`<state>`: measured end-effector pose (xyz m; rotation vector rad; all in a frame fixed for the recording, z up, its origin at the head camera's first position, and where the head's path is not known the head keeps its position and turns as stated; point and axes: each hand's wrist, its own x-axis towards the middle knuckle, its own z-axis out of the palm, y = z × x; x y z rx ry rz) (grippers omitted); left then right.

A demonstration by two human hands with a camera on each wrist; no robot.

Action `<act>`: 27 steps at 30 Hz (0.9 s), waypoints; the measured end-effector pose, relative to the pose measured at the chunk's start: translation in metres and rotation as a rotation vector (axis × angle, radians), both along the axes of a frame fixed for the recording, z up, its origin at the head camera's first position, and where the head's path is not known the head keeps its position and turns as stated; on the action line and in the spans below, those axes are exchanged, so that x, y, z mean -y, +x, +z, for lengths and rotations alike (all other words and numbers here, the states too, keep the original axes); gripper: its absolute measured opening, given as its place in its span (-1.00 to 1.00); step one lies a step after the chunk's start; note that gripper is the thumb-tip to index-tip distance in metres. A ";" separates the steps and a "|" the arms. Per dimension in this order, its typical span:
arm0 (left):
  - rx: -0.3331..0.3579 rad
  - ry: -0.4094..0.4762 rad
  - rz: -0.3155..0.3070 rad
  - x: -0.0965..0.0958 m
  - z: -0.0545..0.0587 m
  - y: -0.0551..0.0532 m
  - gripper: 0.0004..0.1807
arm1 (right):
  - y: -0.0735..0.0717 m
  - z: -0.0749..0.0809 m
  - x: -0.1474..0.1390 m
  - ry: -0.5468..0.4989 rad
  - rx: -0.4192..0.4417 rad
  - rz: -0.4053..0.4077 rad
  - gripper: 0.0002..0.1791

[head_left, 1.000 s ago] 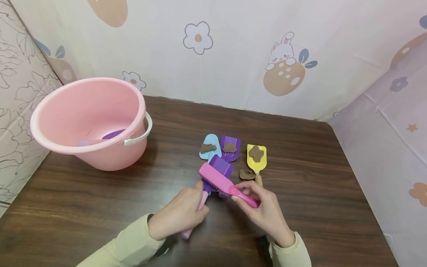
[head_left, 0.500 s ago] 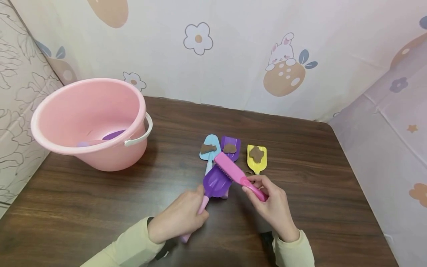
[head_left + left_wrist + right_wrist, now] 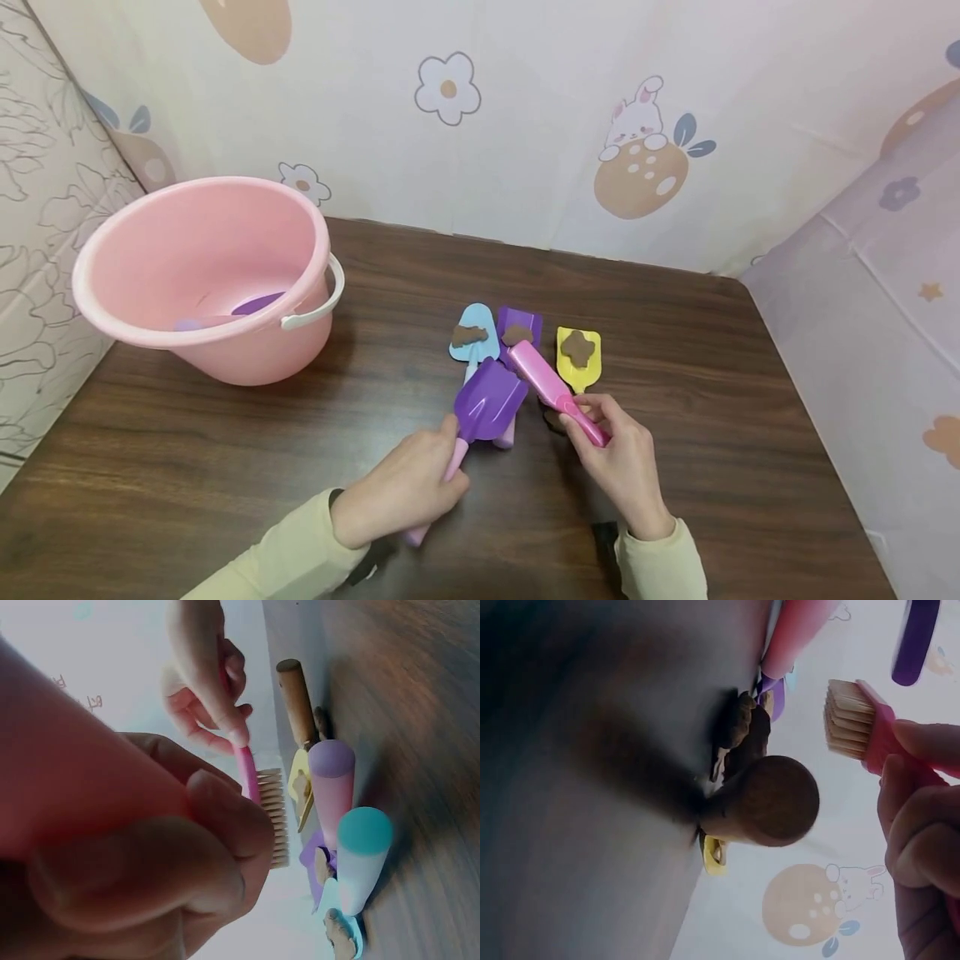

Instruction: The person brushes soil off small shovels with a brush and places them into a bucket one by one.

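My left hand [image 3: 408, 483] grips the pink handle of a purple toy shovel [image 3: 489, 404], its blade raised above the other handles. In my right hand [image 3: 618, 458] a pink brush [image 3: 542, 375] is pinched by its handle, just right of that blade. Pale bristles of the brush [image 3: 849, 720] show in the right wrist view, apart from the table. Behind lie a light blue shovel [image 3: 484, 315], another purple shovel [image 3: 519, 317] and a yellow shovel [image 3: 591, 372], each bearing a flat brown piece. A dark brown piece [image 3: 553, 419] is partly hidden below the brush.
A pink bucket [image 3: 255, 354] with a white handle stands at the left on the dark wooden table [image 3: 720, 417]. Purple items [image 3: 257, 303] lie inside it. A patterned curtain [image 3: 525, 167] hangs behind the table. The yellow shovel's wooden handle [image 3: 296, 697] points toward me.
The brush has moved right, off the held shovel and toward the yellow one. The held shovel's blade has turned so that more of its face shows.
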<state>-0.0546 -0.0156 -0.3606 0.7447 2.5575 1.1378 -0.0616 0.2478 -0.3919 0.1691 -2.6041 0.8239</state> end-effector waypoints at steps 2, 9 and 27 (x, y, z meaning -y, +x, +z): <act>0.008 0.001 -0.001 0.000 0.000 0.000 -0.73 | 0.001 0.001 0.000 -0.007 -0.004 -0.002 -0.65; 0.027 -0.017 0.025 0.001 0.004 -0.002 -0.73 | 0.004 0.006 0.001 -0.037 -0.014 0.009 -0.64; 0.075 0.001 0.145 0.023 0.023 -0.015 -0.74 | 0.014 0.011 0.003 -0.124 0.037 0.021 -0.67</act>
